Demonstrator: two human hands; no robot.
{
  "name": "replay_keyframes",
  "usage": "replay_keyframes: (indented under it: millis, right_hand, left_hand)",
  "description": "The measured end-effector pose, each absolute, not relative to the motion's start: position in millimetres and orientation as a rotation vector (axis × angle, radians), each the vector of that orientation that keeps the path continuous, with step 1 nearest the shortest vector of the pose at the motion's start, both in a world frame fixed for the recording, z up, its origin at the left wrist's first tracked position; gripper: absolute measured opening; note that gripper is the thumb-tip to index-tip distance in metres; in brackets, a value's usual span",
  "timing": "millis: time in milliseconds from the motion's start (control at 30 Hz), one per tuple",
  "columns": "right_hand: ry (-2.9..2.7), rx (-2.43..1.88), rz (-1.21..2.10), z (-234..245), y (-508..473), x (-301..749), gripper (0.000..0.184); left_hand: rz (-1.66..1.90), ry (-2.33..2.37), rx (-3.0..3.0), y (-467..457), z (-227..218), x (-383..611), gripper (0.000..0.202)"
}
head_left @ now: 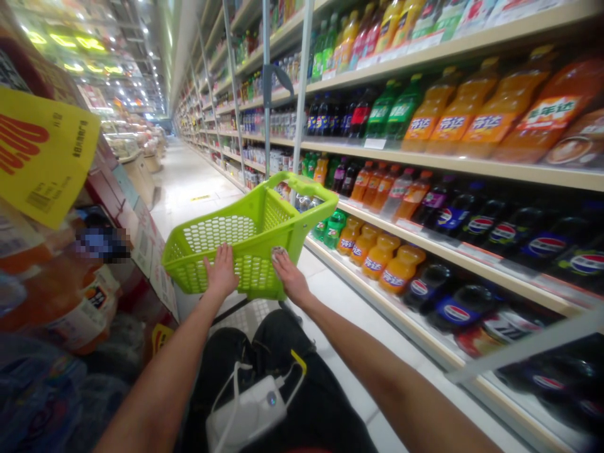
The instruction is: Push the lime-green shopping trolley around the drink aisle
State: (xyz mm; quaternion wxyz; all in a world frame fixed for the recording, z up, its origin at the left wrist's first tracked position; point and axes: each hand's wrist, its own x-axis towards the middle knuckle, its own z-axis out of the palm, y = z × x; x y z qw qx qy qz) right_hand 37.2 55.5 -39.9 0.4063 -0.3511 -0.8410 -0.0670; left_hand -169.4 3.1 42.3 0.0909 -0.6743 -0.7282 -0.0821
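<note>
A bright green plastic shopping cart basket (221, 236) with perforated sides stands side-on in front of me, its handle end to the right. My left hand (223, 270) rests against the near side of the basket, fingers stretched upward and thumb apart. Near the handle end, my right hand (289, 275) touches the same side wall. A small crumpled whitish wad (277, 253) is under its fingertips; what it is made of is too small to tell. A white box-shaped device (248, 415) with cables lies at my lap.
Shelves of soft drink bottles (450, 119) run along the right, with a grey post (302, 82) between sections. Stacked bottles (70, 314) and a yellow price sign (42, 157) crowd the left. A tiled aisle (177, 170) stretches ahead.
</note>
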Motion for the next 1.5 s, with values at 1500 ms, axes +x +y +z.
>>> replay_keyframes:
  millis: [1500]
  right_hand:
    - [-2.451, -0.703, -0.269, -58.5, 57.3, -45.4, 0.034]
  left_hand:
    - [-0.086, -2.127, -2.059, -15.0, 44.0, -210.7, 0.079]
